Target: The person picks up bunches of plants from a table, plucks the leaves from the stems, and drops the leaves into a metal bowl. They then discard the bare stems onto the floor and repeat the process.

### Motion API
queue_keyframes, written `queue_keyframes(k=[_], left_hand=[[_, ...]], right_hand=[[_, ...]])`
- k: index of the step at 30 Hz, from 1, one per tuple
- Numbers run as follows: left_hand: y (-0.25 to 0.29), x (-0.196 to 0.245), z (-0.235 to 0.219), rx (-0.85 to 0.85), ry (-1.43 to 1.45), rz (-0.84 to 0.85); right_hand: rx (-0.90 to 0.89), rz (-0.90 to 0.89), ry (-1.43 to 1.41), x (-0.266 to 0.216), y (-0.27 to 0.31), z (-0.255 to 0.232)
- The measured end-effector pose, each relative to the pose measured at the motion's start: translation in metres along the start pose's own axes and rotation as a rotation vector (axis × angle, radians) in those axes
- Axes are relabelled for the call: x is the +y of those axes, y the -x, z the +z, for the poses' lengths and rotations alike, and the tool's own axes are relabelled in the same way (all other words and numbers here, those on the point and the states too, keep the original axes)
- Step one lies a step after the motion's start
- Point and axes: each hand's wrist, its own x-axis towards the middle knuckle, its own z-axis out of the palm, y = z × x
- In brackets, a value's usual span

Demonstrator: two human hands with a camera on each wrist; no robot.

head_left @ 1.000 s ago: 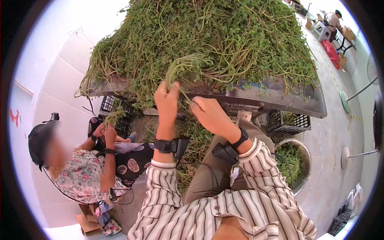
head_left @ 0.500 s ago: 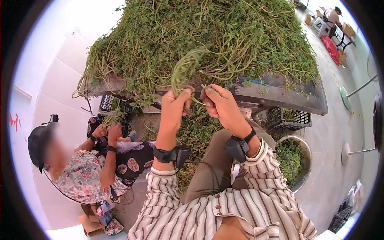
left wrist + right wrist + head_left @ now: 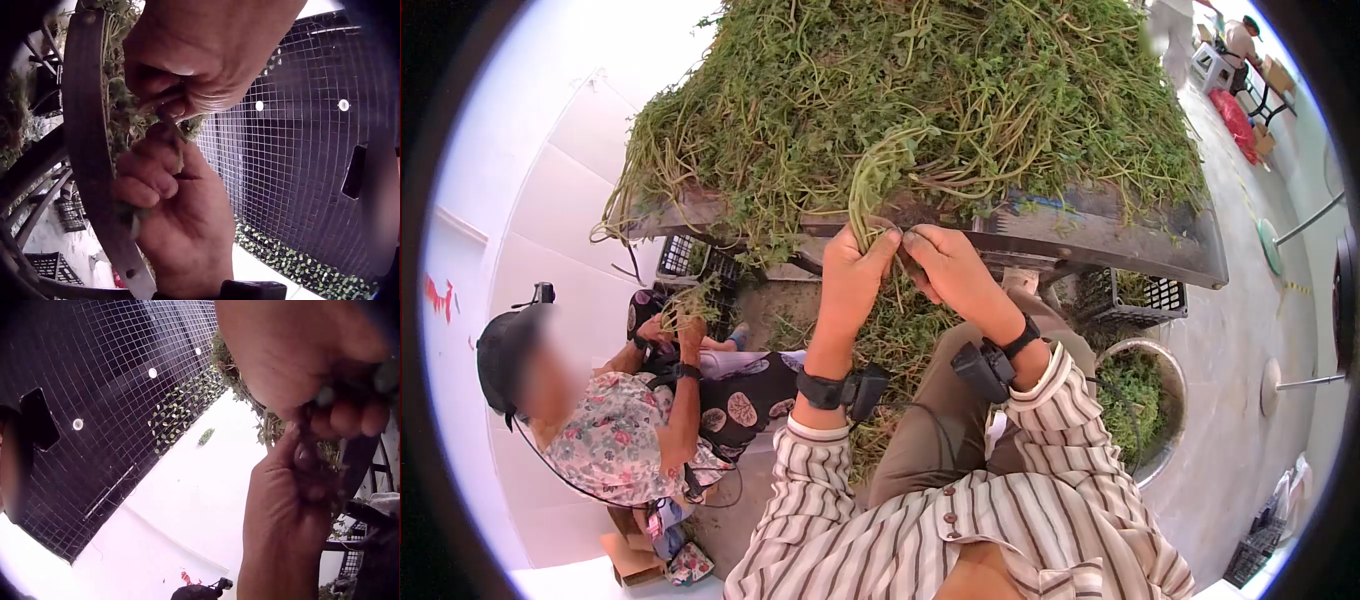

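Observation:
In the head view my left hand [image 3: 850, 275] grips a small bunch of leafy green stems [image 3: 865, 190], whose tops arch up and over toward the heap. Right against it, my right hand [image 3: 962, 275] has its thumb and fingers curled at the lower stem ends. The left wrist view shows a short stem [image 3: 179, 153] pinched in the right hand, close under the left hand. Both hands are in front of the table edge [image 3: 1100, 240]. Behind them a tall heap of the same greens [image 3: 920, 90] covers the table top.
Loose greens [image 3: 890, 380] lie on the floor below the hands. A round tub [image 3: 1175, 385] of greens stands at the right, near a black crate [image 3: 1135, 310] under the table. To the left, another person [image 3: 605, 430] sits handling greens beside more black crates [image 3: 685, 260].
The right hand pulled down and away along a stem, then came back close to the left hand. Both hands have shifted slightly right with the bunch.

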Motion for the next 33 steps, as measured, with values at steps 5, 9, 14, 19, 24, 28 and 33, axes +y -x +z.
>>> queue_keyframes(k=[5, 9, 14, 19, 24, 28, 33], left_hand=[[-0.013, -0.015, -0.012, 0.191, -0.093, 0.087], [-0.020, -0.014, -0.025, 0.259, -0.043, 0.093], [-0.032, -0.010, -0.047, 0.475, -0.066, 0.070], [-0.016, -0.005, -0.022, 0.282, -0.260, 0.025], [-0.003, -0.010, 0.008, 0.162, -0.402, 0.104], [0.002, -0.009, 0.012, 0.124, -0.508, 0.218], [0.004, -0.008, 0.014, 0.183, -0.648, 0.123]], right_hand=[[0.006, -0.063, 0.154, 0.007, 0.003, 0.008], [-0.047, 0.001, 0.078, -0.006, 0.014, 0.008], [-0.154, 0.062, -0.260, -0.034, 0.025, -0.013], [-0.023, 0.019, -0.503, -0.025, 0.011, -0.008], [0.032, 0.039, -0.371, -0.013, -0.001, -0.005], [0.147, -0.324, 0.219, -0.006, -0.005, 0.011], [0.352, -0.438, 0.422, 0.000, -0.010, 0.006]])
